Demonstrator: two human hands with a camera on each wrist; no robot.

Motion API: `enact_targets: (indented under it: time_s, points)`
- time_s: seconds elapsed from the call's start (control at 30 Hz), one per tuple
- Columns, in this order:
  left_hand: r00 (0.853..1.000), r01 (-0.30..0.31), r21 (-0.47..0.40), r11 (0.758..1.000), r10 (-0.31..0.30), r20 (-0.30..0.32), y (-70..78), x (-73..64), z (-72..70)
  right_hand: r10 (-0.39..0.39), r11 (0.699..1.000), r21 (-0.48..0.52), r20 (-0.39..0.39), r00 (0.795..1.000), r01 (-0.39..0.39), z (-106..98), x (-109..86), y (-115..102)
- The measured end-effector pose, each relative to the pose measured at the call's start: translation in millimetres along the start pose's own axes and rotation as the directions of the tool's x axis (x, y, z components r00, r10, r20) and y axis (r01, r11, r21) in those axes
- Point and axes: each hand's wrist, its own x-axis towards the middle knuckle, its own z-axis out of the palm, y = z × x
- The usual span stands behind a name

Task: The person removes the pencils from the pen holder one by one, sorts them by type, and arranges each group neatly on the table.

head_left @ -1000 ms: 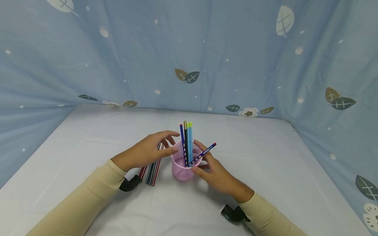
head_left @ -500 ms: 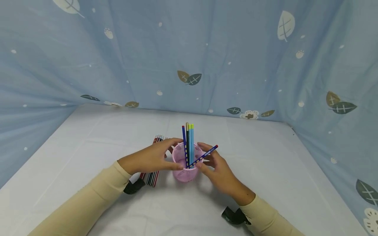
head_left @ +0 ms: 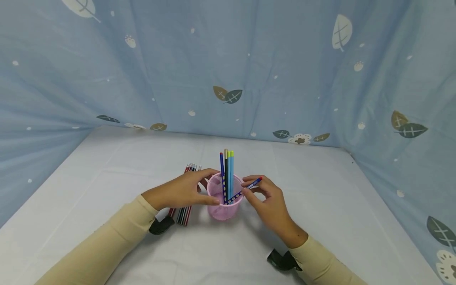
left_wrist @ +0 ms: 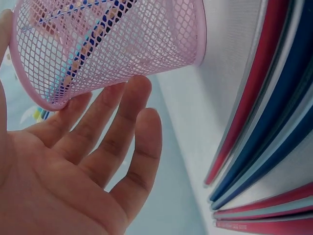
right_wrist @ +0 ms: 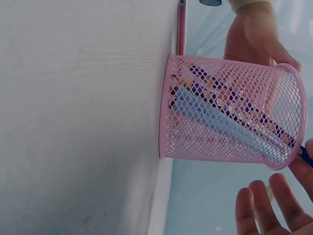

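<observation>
A pink mesh pencil cup (head_left: pixel 222 213) stands on the white table between both hands. My left hand (head_left: pixel 179 193) holds it from the left, thumb at the near rim and fingers against the mesh. In the cup are light-blue pencils (head_left: pixel 231 170) with yellow-green ends, a black pencil (head_left: pixel 226 168) and a dark-blue dotted pencil (head_left: pixel 221 164), roughly upright. Another blue dotted pencil (head_left: pixel 253 183), red-ended, leans out over the right rim. Near its upper end my right hand (head_left: pixel 272 204) pinches it between thumb and index finger; the other fingers are off the cup in the right wrist view.
Several red and dark-blue striped pencils (head_left: pixel 183 216) lie on the table left of the cup, partly under my left hand. A blue leaf-patterned curtain (head_left: pixel 285 71) borders the table at the back and sides. A black wrist-camera piece (head_left: pixel 283 260) hangs below the right sleeve.
My left hand has moved right onto the cup's rim. My right hand has shifted from the cup's right side to the leaning pencil. The cup has barely moved.
</observation>
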Motion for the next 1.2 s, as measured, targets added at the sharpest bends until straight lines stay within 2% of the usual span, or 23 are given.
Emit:
enact_targets:
  time_s: [0.27,0.43,0.63,0.93,1.1,1.2]
  points:
    - [1.000,-0.013,-0.040,0.999,0.014,0.019,-2.5,2.7,1.4,-0.015,0.998,-0.057,0.005,1.000,0.015,-2.4,-1.1,-0.9]
    - [0.999,-0.015,-0.090,0.996,0.019,0.047,-3.4,3.3,3.9,-0.019,0.990,-0.140,0.059,0.998,0.027,-6.4,4.6,-5.7]
    - [0.999,-0.012,-0.078,0.997,0.015,0.045,-4.9,0.5,2.2,0.012,0.984,-0.177,0.126,0.992,0.010,-1.3,16.6,-12.0]
    - [0.997,0.004,-0.090,0.996,0.004,0.079,-6.9,-2.6,-0.7,0.005,0.989,-0.146,0.109,0.994,0.011,5.0,15.7,-14.9]
    - [0.996,-0.001,-0.105,0.994,0.010,0.089,-6.0,-1.0,-0.2,0.020,0.985,-0.175,0.081,0.997,-0.005,-1.3,14.7,-21.7]
    - [0.996,0.005,-0.111,0.994,0.005,0.087,-5.5,-0.1,1.3,-0.017,0.984,-0.176,0.053,0.998,0.026,-7.5,14.8,-25.4]
